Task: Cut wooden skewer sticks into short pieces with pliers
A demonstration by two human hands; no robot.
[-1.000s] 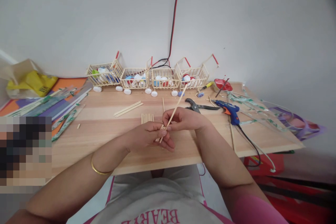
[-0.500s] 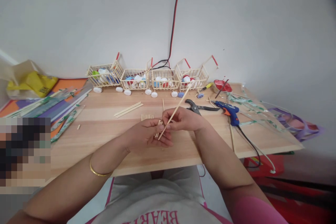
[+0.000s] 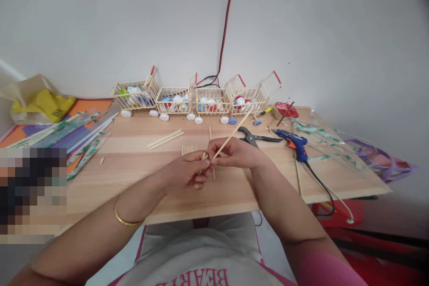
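Note:
My left hand is closed around several short wooden sticks, partly hidden by its fingers. Between the fingers of my right hand is one long thin wooden stick, slanting up and away to the right. Its lower end meets the fingertips of my left hand. Just beyond my left hand lies a row of short sticks on the table. Another stick runs along the tabletop, partly hidden behind my hands. Black-handled pliers lie beyond my right hand.
Small stick-built carts with wheels and red handles line the wall. A blue glue gun with a cord lies at right, near a red dish. Loose long sticks lie left of centre; plastic-wrapped packets cover the left side.
My left fingers have curled in closer around the short sticks. The long stick's lower end has drawn up to the fingertips. The view has shifted slightly.

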